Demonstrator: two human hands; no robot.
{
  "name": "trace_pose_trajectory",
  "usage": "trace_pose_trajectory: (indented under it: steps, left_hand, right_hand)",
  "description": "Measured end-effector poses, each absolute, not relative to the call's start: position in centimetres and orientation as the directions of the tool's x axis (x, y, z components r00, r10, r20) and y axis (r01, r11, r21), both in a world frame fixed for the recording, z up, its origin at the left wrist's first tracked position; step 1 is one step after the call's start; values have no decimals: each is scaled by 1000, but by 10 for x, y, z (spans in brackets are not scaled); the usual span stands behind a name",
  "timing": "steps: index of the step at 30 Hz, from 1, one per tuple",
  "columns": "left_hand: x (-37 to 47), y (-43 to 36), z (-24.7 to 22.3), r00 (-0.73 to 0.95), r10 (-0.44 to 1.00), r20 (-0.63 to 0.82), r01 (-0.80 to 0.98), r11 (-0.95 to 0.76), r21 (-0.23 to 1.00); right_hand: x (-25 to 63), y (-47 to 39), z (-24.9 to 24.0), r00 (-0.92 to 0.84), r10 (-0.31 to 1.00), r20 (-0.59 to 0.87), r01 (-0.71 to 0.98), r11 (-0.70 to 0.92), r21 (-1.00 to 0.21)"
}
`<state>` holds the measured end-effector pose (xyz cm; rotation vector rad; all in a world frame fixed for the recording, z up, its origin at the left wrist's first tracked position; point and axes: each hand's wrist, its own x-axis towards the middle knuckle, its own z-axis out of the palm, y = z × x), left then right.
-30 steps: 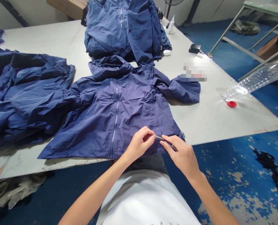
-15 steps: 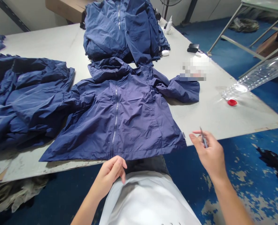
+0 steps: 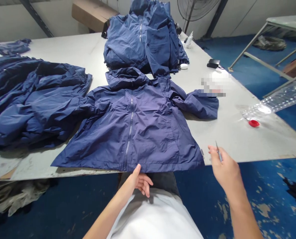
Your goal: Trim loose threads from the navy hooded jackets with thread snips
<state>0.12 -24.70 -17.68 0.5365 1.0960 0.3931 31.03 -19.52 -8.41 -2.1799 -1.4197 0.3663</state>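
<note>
A navy hooded jacket [image 3: 152, 132] lies front up, zipped, with its hem along the table's near edge. My left hand [image 3: 139, 181] is just below the hem by the zipper's lower end; its thumb points up at the fabric and its fingers are loosely apart, holding nothing. Whether the thumb touches the hem I cannot tell. Off the jacket's lower right corner, my right hand [image 3: 224, 166] is closed around small thread snips [image 3: 219, 153], their thin tip pointing up and away. A small label [image 3: 202, 152] sticks out of the jacket's side seam near that hand.
More navy jackets are heaped on the left [image 3: 38, 99] and at the back [image 3: 143, 43] of the white table [image 3: 237, 141]. To the right lie a clear plastic bottle [image 3: 274, 103] with a red cap [image 3: 253, 123] and a black wallet-like object [image 3: 213, 63]. A cardboard box [image 3: 90, 15] stands behind.
My left hand has moved right along the hem and opened from a loose curl, thumb raised. My right hand still holds the snips beside the jacket's corner. The view has shifted slightly.
</note>
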Motion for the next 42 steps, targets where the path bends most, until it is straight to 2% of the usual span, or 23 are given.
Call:
trace_pose_trajectory:
  steps: [2,4,6,8,9,10,15,17,20,23,25,27,30,32,34,36,38,40,42]
  left_hand:
    - [-3,-249,-175,327,581,-745,-99,805,584]
    - [-3,-252,-170,259,620,-740,-149,783,604]
    - [0,-255,-166,221,674,-705,-185,739,648]
    - [3,-258,-163,201,715,-670,-201,699,686]
    - [4,-259,-163,193,731,-655,-204,682,702]
    - [5,-259,-164,190,740,-645,-204,672,712]
    - [3,-256,-170,216,762,-611,-224,648,728]
    - [2,-254,-172,249,756,-605,-221,653,725]
    - [2,-252,-174,270,757,-595,-213,650,730]
    - [1,-253,-173,276,765,-582,-210,639,740]
    - [0,-256,-170,273,776,-569,-220,626,748]
    - [-4,-263,-162,249,800,-546,-234,597,768]
    - [-21,-274,-135,183,870,-458,-190,488,852]
    - [-40,-274,-106,142,926,-351,-64,363,930]
    - [-65,-263,-76,103,974,-202,153,185,971]
    - [-91,-239,-55,41,999,31,438,-46,898]
    - [-116,-208,-51,5,964,265,689,-196,698]
    - [-137,-180,-63,80,943,324,862,-229,452]
    - [-154,-163,-85,142,957,255,934,-214,285]
  right_hand:
    - [304,-190,-77,394,911,120,769,-256,-585]
    - [281,-180,-71,277,958,80,706,-146,-693]
    - [251,-163,-68,25,999,-23,590,-33,-806]
    - [226,-139,-72,-267,961,-63,491,80,-867]
    - [220,-124,-76,-357,932,-58,468,125,-875]
    - [218,-108,-80,-370,928,-41,469,149,-871]
    - [257,-38,-78,14,985,170,558,133,-819]
    - [269,-30,-69,88,969,231,562,143,-815]
    - [263,-41,-63,-7,978,208,513,182,-839]
    - [247,-58,-73,-209,975,79,423,163,-891]
    - [247,-63,-86,-248,968,26,369,119,-922]
    - [258,-61,-97,-163,986,30,326,82,-942]
    - [286,-56,-105,59,996,73,305,52,-951]
    - [299,-59,-103,142,986,87,318,38,-947]
    - [298,-67,-97,141,987,82,326,32,-945]
    - [286,-78,-92,85,994,67,315,37,-948]
    - [269,-88,-90,-39,999,7,274,17,-962]
    - [256,-95,-91,-195,977,-84,233,-37,-972]
    - [252,-99,-95,-267,953,-142,209,-87,-974]
